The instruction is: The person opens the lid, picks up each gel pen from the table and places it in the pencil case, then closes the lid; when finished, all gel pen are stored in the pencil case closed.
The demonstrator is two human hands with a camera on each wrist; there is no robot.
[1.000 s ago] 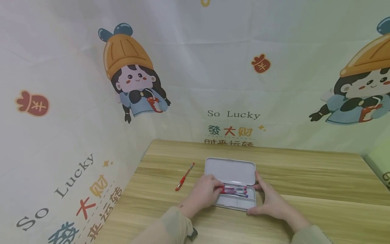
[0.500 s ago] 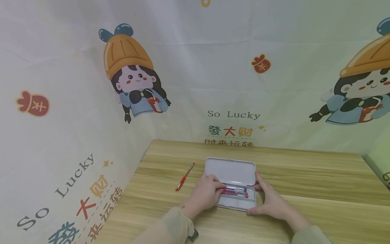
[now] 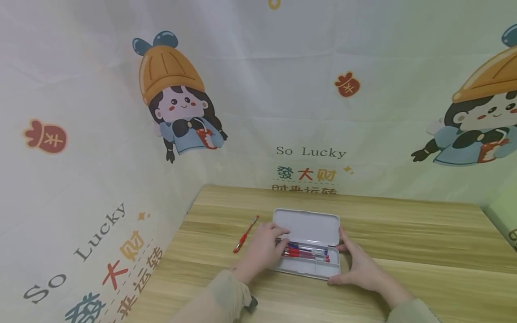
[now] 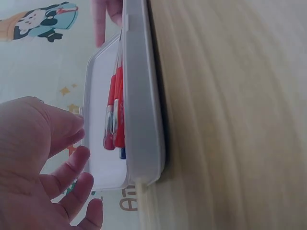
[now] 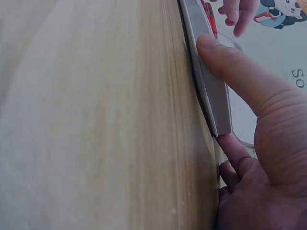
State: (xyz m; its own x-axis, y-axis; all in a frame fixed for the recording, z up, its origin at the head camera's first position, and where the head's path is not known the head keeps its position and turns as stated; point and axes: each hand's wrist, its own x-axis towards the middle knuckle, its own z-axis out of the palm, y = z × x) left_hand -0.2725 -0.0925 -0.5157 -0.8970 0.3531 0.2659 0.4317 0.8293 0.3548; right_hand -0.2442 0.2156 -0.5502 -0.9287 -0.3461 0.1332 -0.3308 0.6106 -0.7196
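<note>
A pale pencil case (image 3: 306, 227) lies on the table with its lid raised at the back. Several pens (image 3: 303, 254), red and blue, are side by side in its rear compartment, caps to the left. My right hand (image 3: 360, 268) grips the case's right end, thumb at the front corner and fingers behind. My left hand (image 3: 264, 246) hovers over the left end with relaxed fingers, overlapping part of the pens. The left wrist view shows nothing between that hand's (image 4: 33, 158) fingers, which are apart from the pens.
A single red pen (image 3: 245, 235) lies on the wooden table (image 3: 420, 237) left of the case. A printed cloth (image 3: 250, 103) with cartoon figures hangs behind the table and along its left side.
The pens have shifted and now lie more evenly in the compartment. My left hand has let go of them and drawn back to the left. The right hand stays on the case.
</note>
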